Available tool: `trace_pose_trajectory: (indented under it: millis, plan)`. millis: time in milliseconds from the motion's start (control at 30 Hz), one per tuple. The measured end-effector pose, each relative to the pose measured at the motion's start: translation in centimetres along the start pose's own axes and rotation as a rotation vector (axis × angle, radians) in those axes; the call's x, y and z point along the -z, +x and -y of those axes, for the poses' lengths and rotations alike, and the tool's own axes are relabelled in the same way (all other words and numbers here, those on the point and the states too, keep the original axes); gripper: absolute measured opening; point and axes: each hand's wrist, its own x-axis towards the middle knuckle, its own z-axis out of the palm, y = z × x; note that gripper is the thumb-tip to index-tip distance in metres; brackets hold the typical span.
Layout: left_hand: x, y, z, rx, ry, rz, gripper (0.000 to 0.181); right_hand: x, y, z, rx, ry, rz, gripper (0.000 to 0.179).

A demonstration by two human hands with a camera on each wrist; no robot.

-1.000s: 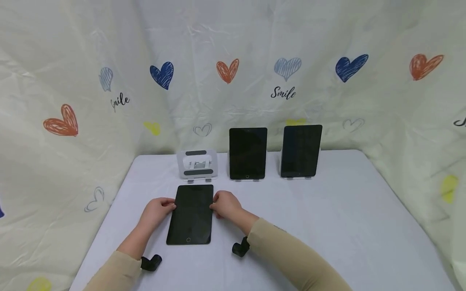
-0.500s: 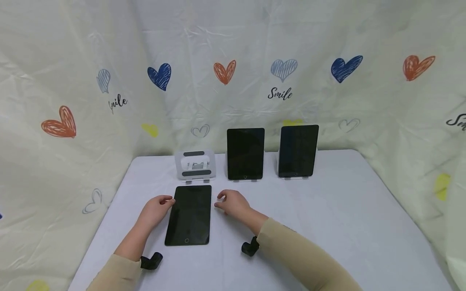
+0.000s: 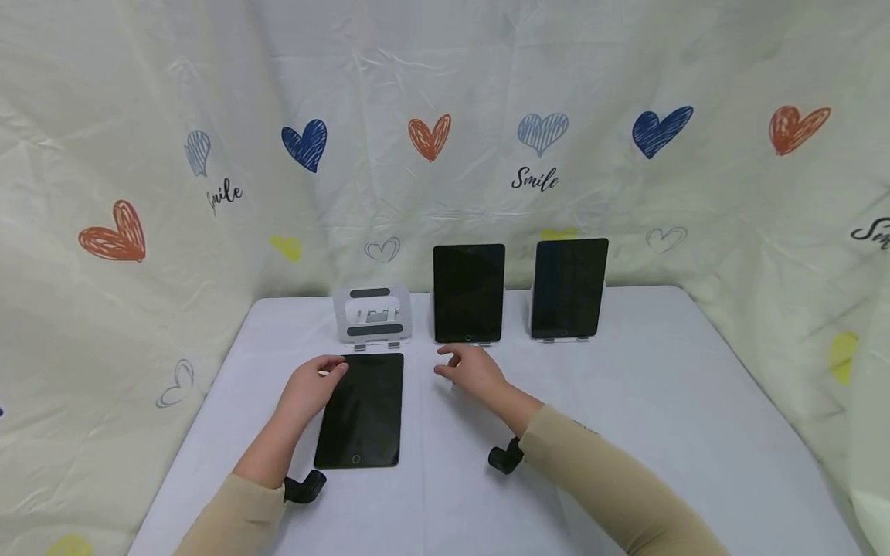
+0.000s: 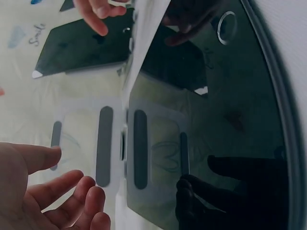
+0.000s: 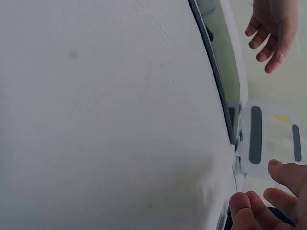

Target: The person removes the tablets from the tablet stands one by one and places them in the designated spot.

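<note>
A black tablet [image 3: 363, 413] lies flat on the white table, screen up. Over its upper left corner in the head view is my left hand [image 3: 313, 386], fingers loosely bent and holding nothing. The left wrist view shows this hand [image 4: 57, 196] above the glossy screen, which mirrors it. My right hand [image 3: 480, 374] hovers right of the tablet, thumb and fingers apart with nothing between them. Behind the tablet stands a light grey tablet stand [image 3: 375, 330] with dark pads and two small front hooks, bearing no tablet.
Two more black tablets, one in the middle [image 3: 469, 293] and one at the right [image 3: 570, 287], lean upright on stands along the back of the table [image 3: 647, 401]. A curtain [image 3: 480, 69] printed with hearts hangs behind. Each wrist wears a small black camera.
Both hands have left the flat tablet's side edges. My right hand has moved right and away from me; my left hand has risen over the upper left corner. The tablet stays put.
</note>
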Motion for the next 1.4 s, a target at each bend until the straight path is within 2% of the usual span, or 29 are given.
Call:
trace_pose_trajectory:
  millis: [200, 633, 1033, 1400]
  plan:
    - [-0.7, 0.4, -1.3, -0.051, -0.037, -0.027, 0.041, 1.1, 0.1, -1.0, -0.008, 0.015, -0.034, 0.043]
    - [-2.6, 1.6, -3.0, -0.110, -0.067, -0.039, 0.037, 3.6, 0.0, -2.9, -0.001, 0.061, -0.090, 0.044]
    - [-4.3, 3.0, -5.4, -0.112, -0.158, -0.050, 0.036, 6.2, 1.0, -5.2, 0.013, 0.105, -0.108, 0.047]
    - [-5.9, 4.4, -7.6, -0.119, -0.200, -0.061, 0.032, 8.4, 1.8, -5.9, 0.020, 0.158, -0.158, 0.049]
